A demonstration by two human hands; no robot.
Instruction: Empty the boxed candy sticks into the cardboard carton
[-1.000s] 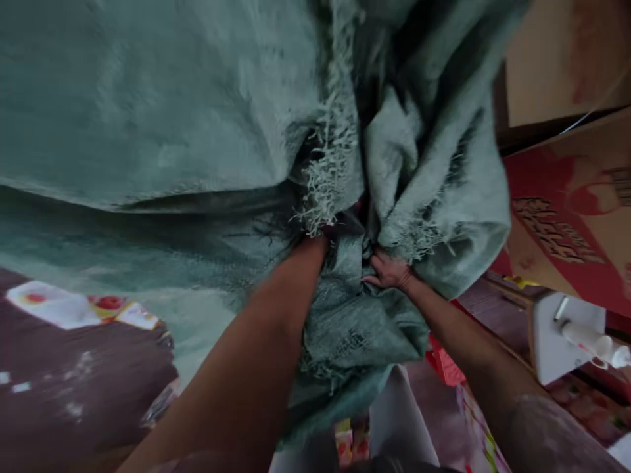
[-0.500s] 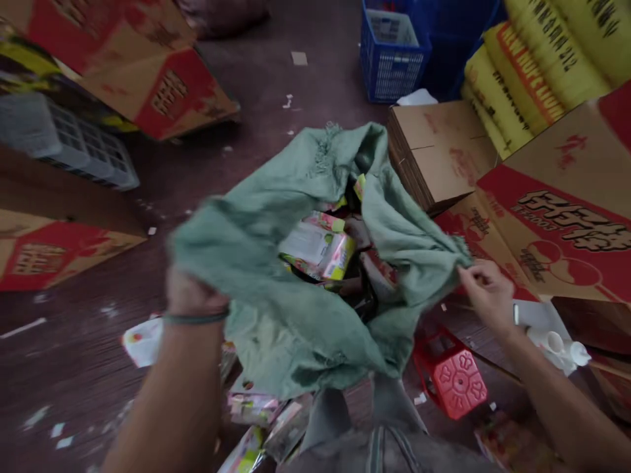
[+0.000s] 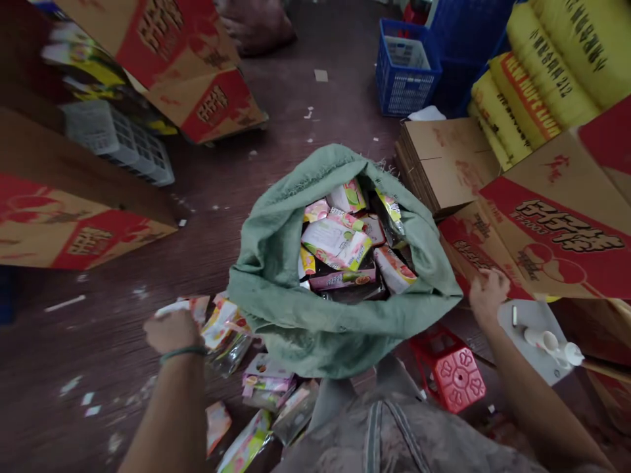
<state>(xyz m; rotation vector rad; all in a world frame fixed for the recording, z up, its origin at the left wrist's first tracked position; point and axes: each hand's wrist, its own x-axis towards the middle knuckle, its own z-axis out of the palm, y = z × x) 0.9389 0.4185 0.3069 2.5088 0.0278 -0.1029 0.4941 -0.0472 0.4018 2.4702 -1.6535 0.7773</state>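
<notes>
A green cloth sack [image 3: 315, 345] stands wide open in the centre, with colourful flattened packets [image 3: 338, 243] inside. My left hand [image 3: 172, 330] is off the sack to its left, beside a pile of loose packets [image 3: 224, 325] on the floor. Its fingers are hidden from view, so its grip cannot be told. Right of the sack, near the red-and-tan carton, my right hand [image 3: 488, 294] is apart from the cloth, its fingers loosely spread and holding nothing. More packets [image 3: 269, 381] lie below the sack's left side.
A red stool [image 3: 459, 380] and a grey surface with white bottles [image 3: 542, 338] are at the lower right. Cartons [image 3: 566, 217] and folded cardboard [image 3: 451, 154] stand right. Yellow sacks [image 3: 532, 79] and a blue crate [image 3: 407, 72] are behind; another carton [image 3: 89, 230] stands left.
Both hands have let go of the sack's rim. The left hand has moved left and down, the right slightly aside. The sack's mouth has settled wider, showing more packets.
</notes>
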